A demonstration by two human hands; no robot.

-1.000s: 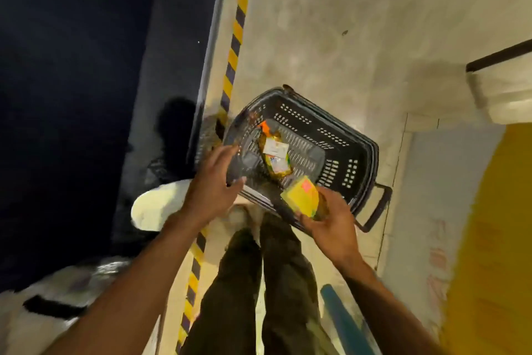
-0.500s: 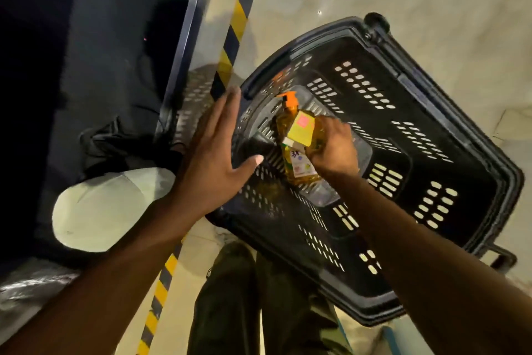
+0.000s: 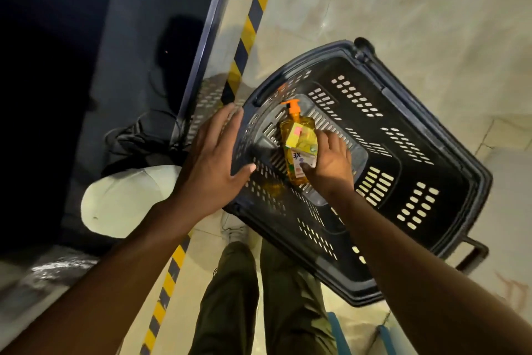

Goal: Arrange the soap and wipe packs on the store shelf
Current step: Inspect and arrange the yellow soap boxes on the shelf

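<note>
Early on: clear yellow plastic soap bottle (image 3: 289,124) w/ orange pump & small yellow card box (image 3: 296,137) lie in the black plastic basket (image 3: 449,153) on the floor. None on a shelf yet. Bottle lies flat, pump end pointing away from the person. Right hand (image 3: 329,163) fingers curl round it & the box. Left hand (image 3: 211,161) fingers straight, by the rim.

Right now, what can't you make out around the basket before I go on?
Head view only:
- Right hand: it covers the soap bottle, so whether its grip closes on it is hidden.
- Yellow pack on the bottle: print too small to read.
- Shelf on the left: too dark to show any stock.
</note>
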